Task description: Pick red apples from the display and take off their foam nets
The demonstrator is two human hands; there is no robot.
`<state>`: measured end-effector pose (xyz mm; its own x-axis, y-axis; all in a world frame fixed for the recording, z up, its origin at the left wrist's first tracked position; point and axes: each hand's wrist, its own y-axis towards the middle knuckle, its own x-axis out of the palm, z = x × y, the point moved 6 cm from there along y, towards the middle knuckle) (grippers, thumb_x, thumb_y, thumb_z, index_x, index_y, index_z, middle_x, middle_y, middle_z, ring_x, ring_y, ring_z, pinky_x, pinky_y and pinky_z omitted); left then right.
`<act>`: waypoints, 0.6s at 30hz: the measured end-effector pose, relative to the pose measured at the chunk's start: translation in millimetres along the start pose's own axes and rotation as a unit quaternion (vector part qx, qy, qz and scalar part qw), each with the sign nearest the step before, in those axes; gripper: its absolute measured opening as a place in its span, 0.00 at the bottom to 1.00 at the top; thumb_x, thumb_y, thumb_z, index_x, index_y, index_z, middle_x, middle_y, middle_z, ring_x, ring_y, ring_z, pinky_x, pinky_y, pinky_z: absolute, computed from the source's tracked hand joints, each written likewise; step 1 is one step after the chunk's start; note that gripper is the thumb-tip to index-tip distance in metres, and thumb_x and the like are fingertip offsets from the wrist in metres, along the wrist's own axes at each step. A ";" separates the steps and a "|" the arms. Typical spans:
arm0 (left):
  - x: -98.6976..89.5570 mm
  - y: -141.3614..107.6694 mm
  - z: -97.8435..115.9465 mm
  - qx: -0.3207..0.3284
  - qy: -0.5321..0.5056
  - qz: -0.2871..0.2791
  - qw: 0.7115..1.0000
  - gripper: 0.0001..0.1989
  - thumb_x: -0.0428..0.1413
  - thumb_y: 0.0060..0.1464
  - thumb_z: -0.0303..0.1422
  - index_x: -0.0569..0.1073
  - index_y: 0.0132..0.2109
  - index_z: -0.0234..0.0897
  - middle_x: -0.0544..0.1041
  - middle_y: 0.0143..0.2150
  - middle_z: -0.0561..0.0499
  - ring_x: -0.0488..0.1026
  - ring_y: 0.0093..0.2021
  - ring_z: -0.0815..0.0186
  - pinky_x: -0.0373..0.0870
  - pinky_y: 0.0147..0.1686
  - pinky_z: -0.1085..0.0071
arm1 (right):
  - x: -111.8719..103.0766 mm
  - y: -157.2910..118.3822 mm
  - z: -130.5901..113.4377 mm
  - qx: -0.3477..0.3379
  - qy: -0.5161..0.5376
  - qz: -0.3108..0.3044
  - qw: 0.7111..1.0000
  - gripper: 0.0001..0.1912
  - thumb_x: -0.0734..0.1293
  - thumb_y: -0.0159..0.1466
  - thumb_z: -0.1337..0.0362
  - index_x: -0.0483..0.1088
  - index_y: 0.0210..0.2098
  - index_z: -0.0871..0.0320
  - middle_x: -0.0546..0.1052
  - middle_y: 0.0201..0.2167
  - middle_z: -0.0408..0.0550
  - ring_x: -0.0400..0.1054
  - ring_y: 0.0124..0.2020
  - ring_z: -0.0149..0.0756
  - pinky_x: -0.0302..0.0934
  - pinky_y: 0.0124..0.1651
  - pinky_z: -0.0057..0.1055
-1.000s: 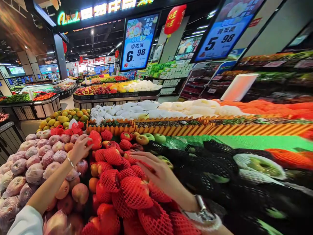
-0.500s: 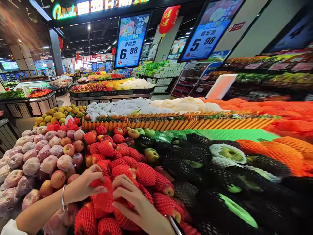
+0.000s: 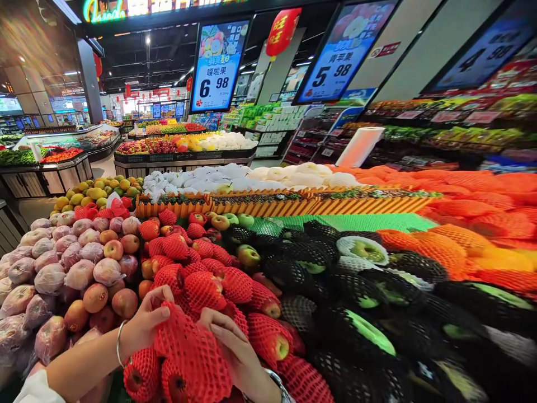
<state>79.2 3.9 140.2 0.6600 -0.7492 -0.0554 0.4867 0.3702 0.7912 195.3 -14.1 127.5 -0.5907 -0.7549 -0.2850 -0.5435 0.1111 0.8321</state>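
So both hands are busy with one red foam net [image 3: 191, 352], stretched between them at the bottom of the view, just above the pile of red-netted apples [image 3: 205, 291]. The left hand [image 3: 149, 322] is half curled, thumb and fingers pinched on the net's upper left edge. The right hand [image 3: 237, 350] has its fingers bent over the right side, clamped on it too, though I can't tell where its thumb sits. The hands are close but not touching, with the net filling the gap.

Container-wise, an orange ridged trough [image 3: 260, 209] runs across behind the apples, with dark speckled filling and bits of greenery in it. Further back, a black-rimmed display bin [image 3: 180, 158] is heaped with red, yellow and white produce. Nets count too, I guess: the red ones nearby have apples poking out of their ends, and the black-netted fruit [image 3: 335, 285] on the right shows green through the openings. Plastic-wrapped apples [image 3: 50, 279] are piled on the left.

The held net itself is bright red, see-through in spots, spread wide and kinda wrinkled, with a ragged diamond mesh and a drooping lower edge.
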 end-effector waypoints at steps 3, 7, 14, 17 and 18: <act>5.2 3.1 8.5 -0.002 0.057 -0.014 0.998 0.36 0.70 0.34 0.50 0.52 0.29 0.34 0.65 0.25 0.57 0.61 0.23 0.80 0.58 0.24 0.82 | -6.3 -2.9 22.9 0.177 -0.027 -0.003 0.984 0.19 0.75 0.57 0.50 0.72 0.33 0.61 0.69 0.32 0.45 0.62 0.31 0.21 0.58 0.38 0.15; 8.2 7.7 4.9 -0.050 0.155 -0.040 0.986 0.30 0.69 0.38 0.49 0.62 0.31 0.31 0.63 0.25 0.56 0.58 0.24 0.82 0.53 0.24 0.82 | 22.5 0.7 15.3 0.086 -0.268 -0.204 0.938 0.23 0.65 0.69 0.57 0.64 0.22 0.65 0.64 0.23 0.43 0.52 0.25 0.22 0.55 0.36 0.19; 5.4 6.5 -37.3 -0.171 0.071 0.031 0.982 0.37 0.74 0.22 0.47 0.64 0.34 0.32 0.66 0.30 0.55 0.64 0.28 0.78 0.57 0.30 0.80 | 16.6 -16.0 -20.6 -0.235 -0.420 -0.023 0.876 0.33 0.59 0.71 0.49 0.52 0.17 0.66 0.57 0.16 0.45 0.48 0.20 0.26 0.48 0.23 0.22; -9.0 5.0 -44.5 -0.084 0.070 0.072 0.991 0.34 0.69 0.32 0.54 0.64 0.37 0.35 0.65 0.30 0.55 0.62 0.29 0.77 0.58 0.32 0.79 | 4.0 -34.3 -21.5 -0.257 -0.511 0.054 0.819 0.29 0.61 0.69 0.48 0.63 0.19 0.64 0.64 0.17 0.47 0.60 0.19 0.28 0.57 0.22 0.20; -19.2 1.6 -39.7 -0.013 0.106 0.106 0.989 0.31 0.63 0.40 0.57 0.63 0.38 0.37 0.65 0.32 0.53 0.62 0.31 0.76 0.60 0.34 0.77 | 0.1 -39.9 -20.6 -0.257 -0.525 0.068 0.808 0.24 0.63 0.68 0.49 0.70 0.25 0.62 0.69 0.21 0.48 0.65 0.23 0.29 0.62 0.26 0.20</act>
<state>90.1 40.7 118.3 0.8530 -0.5215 -0.0186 0.3370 0.5234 0.7826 229.2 -31.9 104.1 -0.9514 0.2376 -0.1957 -0.2702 -0.3396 0.9009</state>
